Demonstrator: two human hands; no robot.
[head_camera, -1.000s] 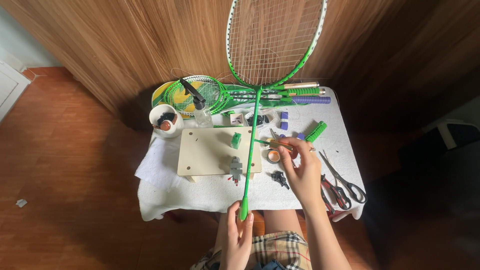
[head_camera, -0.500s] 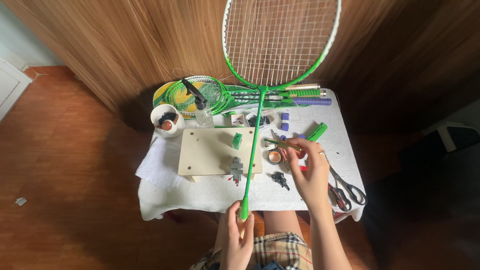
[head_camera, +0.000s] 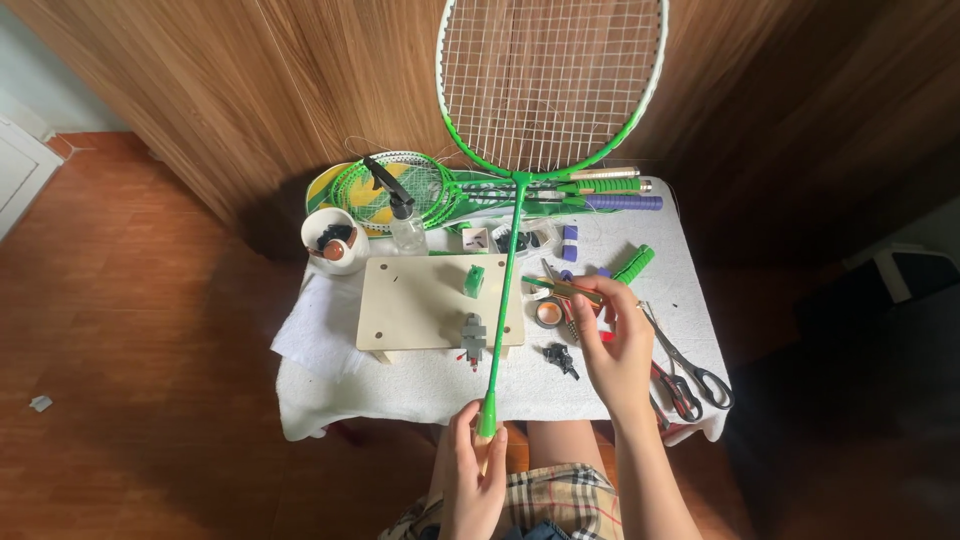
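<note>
1. The left hand (head_camera: 472, 480) is clenched around the bottom of the green racket (head_camera: 510, 270), whose shaft runs toward 12 o'clock over the worktop (head_camera: 420, 385).
2. The right hand (head_camera: 615, 345), at 2 o'clock from the left, pinches a thin green-tipped tool (head_camera: 560, 288).
3. Scissors (head_camera: 690, 365) lie at 3 o'clock of the right hand.

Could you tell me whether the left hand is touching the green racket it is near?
Touching: the head view shows the left hand wrapped around the bottom end of the green racket shaft.
</note>
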